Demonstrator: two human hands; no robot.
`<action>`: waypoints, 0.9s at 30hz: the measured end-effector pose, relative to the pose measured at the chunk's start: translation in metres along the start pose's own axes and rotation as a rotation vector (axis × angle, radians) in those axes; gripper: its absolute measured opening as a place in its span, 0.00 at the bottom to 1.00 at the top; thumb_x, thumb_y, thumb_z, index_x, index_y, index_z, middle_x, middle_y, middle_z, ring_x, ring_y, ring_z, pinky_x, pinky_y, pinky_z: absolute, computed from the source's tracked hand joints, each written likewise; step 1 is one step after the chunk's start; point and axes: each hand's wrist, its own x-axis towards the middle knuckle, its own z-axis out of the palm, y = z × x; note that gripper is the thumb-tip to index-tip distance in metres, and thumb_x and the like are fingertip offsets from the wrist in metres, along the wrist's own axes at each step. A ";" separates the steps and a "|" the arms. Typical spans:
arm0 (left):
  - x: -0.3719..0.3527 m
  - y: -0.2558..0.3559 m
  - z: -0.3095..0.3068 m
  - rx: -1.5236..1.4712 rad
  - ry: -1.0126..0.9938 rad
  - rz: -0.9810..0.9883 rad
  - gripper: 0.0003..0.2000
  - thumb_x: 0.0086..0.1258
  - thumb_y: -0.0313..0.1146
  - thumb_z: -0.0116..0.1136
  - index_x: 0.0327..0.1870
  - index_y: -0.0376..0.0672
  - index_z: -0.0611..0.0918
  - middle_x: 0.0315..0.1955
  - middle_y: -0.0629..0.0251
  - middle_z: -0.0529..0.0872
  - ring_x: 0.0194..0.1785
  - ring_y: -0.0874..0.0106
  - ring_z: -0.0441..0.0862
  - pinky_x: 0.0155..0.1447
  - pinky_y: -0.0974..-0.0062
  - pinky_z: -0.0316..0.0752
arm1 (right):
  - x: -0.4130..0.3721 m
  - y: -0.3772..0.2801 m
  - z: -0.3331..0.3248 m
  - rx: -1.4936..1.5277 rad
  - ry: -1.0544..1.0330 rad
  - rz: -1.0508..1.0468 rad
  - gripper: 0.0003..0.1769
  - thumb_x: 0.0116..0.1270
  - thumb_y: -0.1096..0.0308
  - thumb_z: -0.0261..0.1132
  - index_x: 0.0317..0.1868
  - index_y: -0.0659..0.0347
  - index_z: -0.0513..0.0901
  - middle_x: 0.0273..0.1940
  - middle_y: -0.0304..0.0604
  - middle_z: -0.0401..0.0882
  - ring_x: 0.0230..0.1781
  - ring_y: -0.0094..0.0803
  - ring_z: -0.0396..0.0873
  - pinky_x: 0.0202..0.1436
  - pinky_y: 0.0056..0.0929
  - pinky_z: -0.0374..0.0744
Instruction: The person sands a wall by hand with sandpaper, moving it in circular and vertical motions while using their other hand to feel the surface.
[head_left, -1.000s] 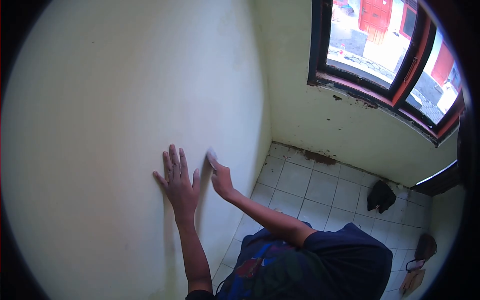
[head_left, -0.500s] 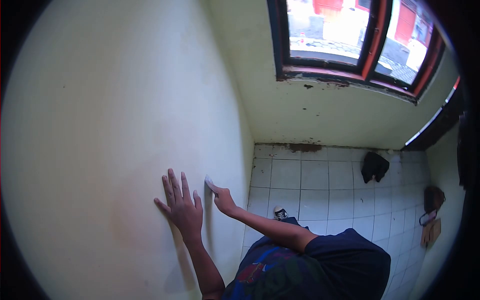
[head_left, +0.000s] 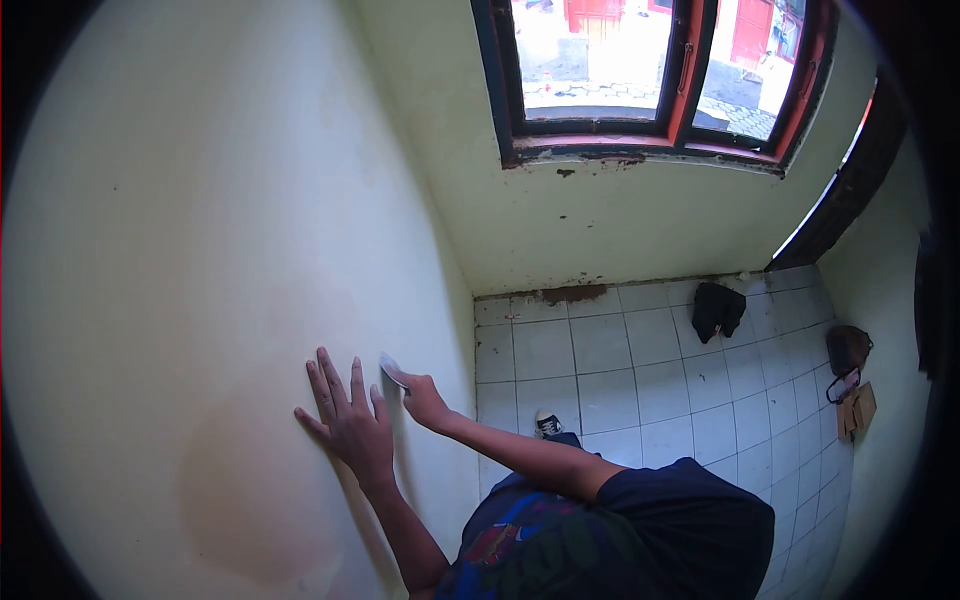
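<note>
My left hand (head_left: 355, 430) is spread flat on the pale wall (head_left: 200, 300), its fingers pointing up and apart. To its right, my right hand (head_left: 424, 402) is closed around what looks like a putty knife (head_left: 392, 369). The knife's light grey blade lies at the wall surface, a little above and right of my left thumb. My fingers cover most of its handle. A brownish stain (head_left: 255, 490) marks the wall below and left of my left hand.
Ahead, a dark-framed window (head_left: 600, 145) sits above chipped paint. On the white tiled floor (head_left: 600, 345) lies a black cloth-like bundle (head_left: 717, 311). A brown bag (head_left: 848, 350) and a cardboard box (head_left: 856, 410) stand by the right wall. My shoe (head_left: 548, 424) is below.
The camera view has turned, so the window and floor sit further left. Both hands keep nearly the same places on the wall, with the putty knife still in my right hand.
</note>
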 end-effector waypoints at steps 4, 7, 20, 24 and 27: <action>0.000 -0.002 0.003 -0.030 -0.023 -0.016 0.22 0.71 0.45 0.58 0.67 0.64 0.78 0.80 0.71 0.57 0.83 0.71 0.51 0.78 0.40 0.26 | 0.009 0.003 0.000 -0.138 -0.111 0.323 0.37 0.54 0.85 0.58 0.68 0.62 0.75 0.58 0.63 0.78 0.59 0.53 0.79 0.65 0.39 0.77; 0.003 0.003 0.010 0.019 0.065 -0.032 0.23 0.72 0.46 0.57 0.68 0.64 0.77 0.80 0.71 0.57 0.83 0.71 0.51 0.78 0.40 0.24 | 0.038 -0.070 -0.011 -0.004 -0.142 0.413 0.37 0.55 0.84 0.59 0.69 0.62 0.74 0.57 0.63 0.79 0.59 0.54 0.80 0.64 0.38 0.78; 0.003 0.005 0.009 0.017 0.046 -0.052 0.26 0.71 0.47 0.59 0.70 0.63 0.74 0.81 0.72 0.54 0.83 0.70 0.50 0.79 0.38 0.31 | 0.036 -0.036 -0.003 -0.009 -0.039 0.217 0.38 0.57 0.87 0.56 0.72 0.61 0.70 0.64 0.61 0.74 0.65 0.54 0.74 0.65 0.41 0.78; 0.004 0.008 0.012 0.046 0.115 -0.066 0.26 0.71 0.47 0.59 0.70 0.63 0.74 0.81 0.72 0.54 0.83 0.71 0.50 0.79 0.38 0.31 | 0.047 -0.078 -0.005 -0.011 0.061 -0.180 0.38 0.58 0.83 0.61 0.72 0.60 0.70 0.67 0.65 0.71 0.66 0.56 0.74 0.66 0.42 0.77; 0.004 0.006 0.013 0.037 0.132 -0.060 0.25 0.70 0.48 0.59 0.70 0.64 0.74 0.81 0.72 0.54 0.83 0.72 0.50 0.79 0.39 0.31 | 0.035 -0.060 0.004 -0.016 0.172 -0.214 0.40 0.59 0.82 0.61 0.74 0.58 0.67 0.67 0.66 0.70 0.65 0.57 0.74 0.65 0.43 0.78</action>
